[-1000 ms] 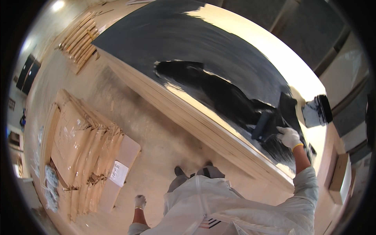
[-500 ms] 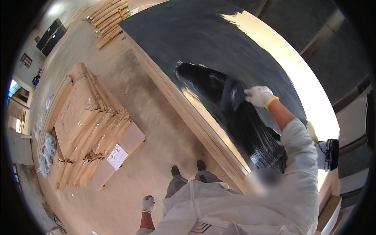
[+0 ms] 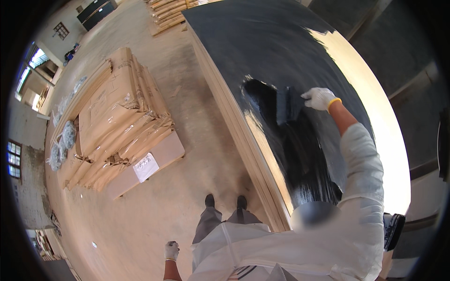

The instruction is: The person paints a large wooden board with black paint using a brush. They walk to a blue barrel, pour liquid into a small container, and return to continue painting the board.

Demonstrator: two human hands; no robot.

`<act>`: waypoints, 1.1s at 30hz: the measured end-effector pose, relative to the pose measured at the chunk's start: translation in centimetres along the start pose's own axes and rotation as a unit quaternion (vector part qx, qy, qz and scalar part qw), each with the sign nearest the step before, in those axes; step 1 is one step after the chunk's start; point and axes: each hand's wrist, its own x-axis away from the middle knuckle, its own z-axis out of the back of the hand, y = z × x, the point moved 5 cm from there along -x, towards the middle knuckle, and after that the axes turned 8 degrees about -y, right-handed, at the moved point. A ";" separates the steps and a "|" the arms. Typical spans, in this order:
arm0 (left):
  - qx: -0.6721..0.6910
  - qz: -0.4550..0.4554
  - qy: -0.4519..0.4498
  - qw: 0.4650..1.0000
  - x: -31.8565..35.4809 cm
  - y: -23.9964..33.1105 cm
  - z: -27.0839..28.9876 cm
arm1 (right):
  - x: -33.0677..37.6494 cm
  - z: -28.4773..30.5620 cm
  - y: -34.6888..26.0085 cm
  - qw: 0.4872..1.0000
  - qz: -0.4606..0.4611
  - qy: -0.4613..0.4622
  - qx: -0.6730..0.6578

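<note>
Left hand (image 3: pixel 171 250): white-gloved, fisted, empty, at my side. Right hand (image 3: pixel 319 98): white-gloved, gripping wide black paintbrush (image 3: pixel 286 104) on large flat wooden board (image 3: pixel 375 117), half coated black. Step: spreading wet paint. Next, I judge: strokes toward bare wood.

Stacked boards (image 3: pixel 243 136) lie at one o'clock; wrapped bundles (image 3: pixel 117 122) at ten (on the floor (image 3: pixel 197 93)); brush (image 3: pixel 287 105) rests on top board.

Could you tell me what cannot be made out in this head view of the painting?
- Brush bristles: dark against wet black paint on the board.
- Right hand fingers: glove hides the grip.
- Left hand: small, near the lower edge; what it holds is unclear.
- Label on the wrapped stack: too small.
</note>
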 end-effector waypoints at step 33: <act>0.029 0.097 0.060 0.993 5.7 -6.0 0.0 | -7.0 4.3 -14.3 0.962 0.204 -0.060 0.170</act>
